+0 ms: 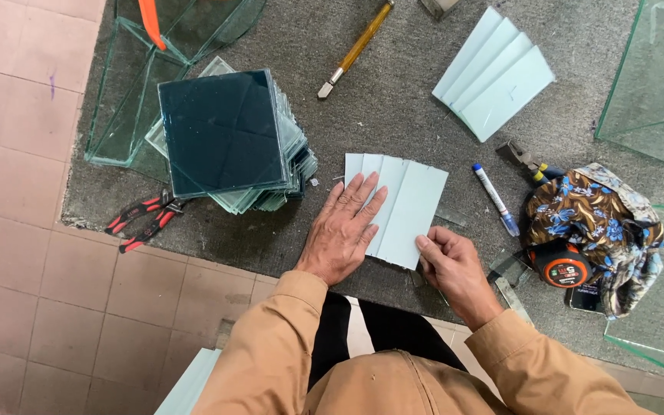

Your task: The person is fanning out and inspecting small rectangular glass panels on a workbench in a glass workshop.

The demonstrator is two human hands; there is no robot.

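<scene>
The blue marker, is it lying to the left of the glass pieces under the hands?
No, the blue marker lies to the right of the pale glass pieces that both hands touch.

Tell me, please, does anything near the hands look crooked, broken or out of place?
Nothing looks broken. The pale glass strips under the left hand are fanned, not squared; the stack of square panes is twisted, corners sticking out; small glass offcuts lie loose beside the right hand.

left hand lies flat on fanned pale glass strips at centre frame; right hand pinches their lower right corner. stacked glass squares sit upper left, red pliers at left, a marker just right, tape measure further right.
</scene>
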